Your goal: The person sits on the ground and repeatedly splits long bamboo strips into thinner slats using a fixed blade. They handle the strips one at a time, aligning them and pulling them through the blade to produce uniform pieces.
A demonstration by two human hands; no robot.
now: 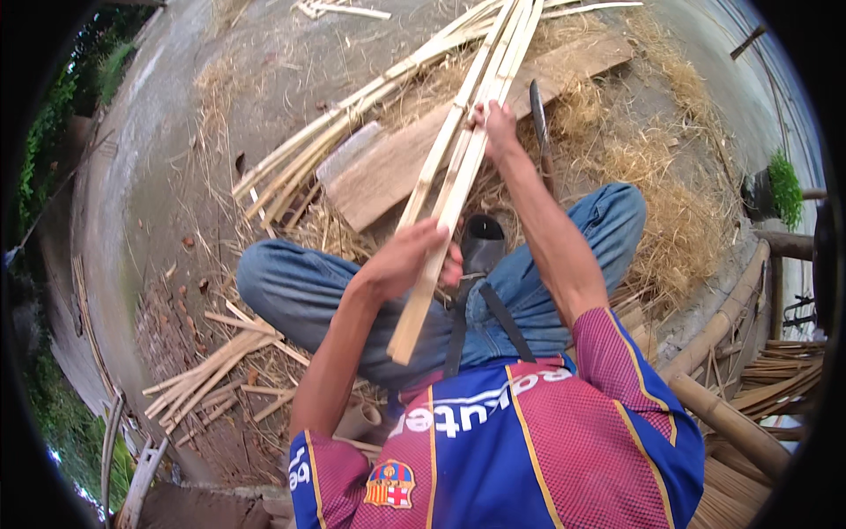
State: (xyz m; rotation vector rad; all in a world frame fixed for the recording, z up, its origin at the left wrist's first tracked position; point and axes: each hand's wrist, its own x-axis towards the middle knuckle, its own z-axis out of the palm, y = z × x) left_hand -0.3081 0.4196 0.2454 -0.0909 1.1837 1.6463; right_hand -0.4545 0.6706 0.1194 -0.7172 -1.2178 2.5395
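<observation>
Long pale bamboo strips (452, 181) slant from my lap up past the top edge of the head view, split apart along part of their length. Near their lower end, my left hand (407, 257) is wrapped round them. Farther up, my right hand (495, 129) is closed on the same strips; some of its fingers are hidden behind them. Just right of that hand, a dark-bladed knife (538, 119) lies with its handle toward my right knee. Under the strips, a wide wooden board (388, 189) rests across the ground before my legs.
A bundle of bamboo strips (304, 154) lies left of the board. Shorter pieces (220, 370) are piled by my left knee. Curly shavings (661, 203) cover the ground at right. Bamboo poles (731, 423) and a potted plant (782, 189) stand along the right side.
</observation>
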